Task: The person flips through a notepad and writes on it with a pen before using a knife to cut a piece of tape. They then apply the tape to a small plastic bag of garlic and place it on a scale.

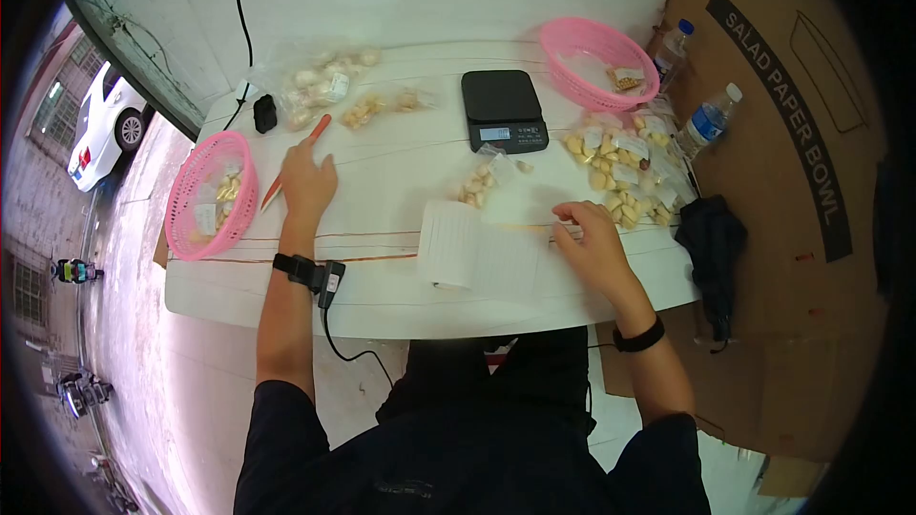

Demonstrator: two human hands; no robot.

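A slim red-handled tool [322, 126], possibly a knife, lies slanted beneath my left hand [307, 179]. My left fingers are curled over its middle, and its pale lower end shows beside my wrist. My right hand [593, 246] is at the right edge of an open notebook [448, 246], with thumb and index finger bent and a small gap between them. Just above the notebook is a small bag of pale pieces [476, 185]. A black digital scale [501, 100] with a lit display stands behind that bag.
A pink basket [252, 193] with bags stands left; another pink basket [551, 62] is at the back right. Several filled bags [625, 167] lie right, others [320, 86] back left. Two bottles [708, 122], a dark folded umbrella [711, 248] and a cardboard sheet [763, 229] border the right side.
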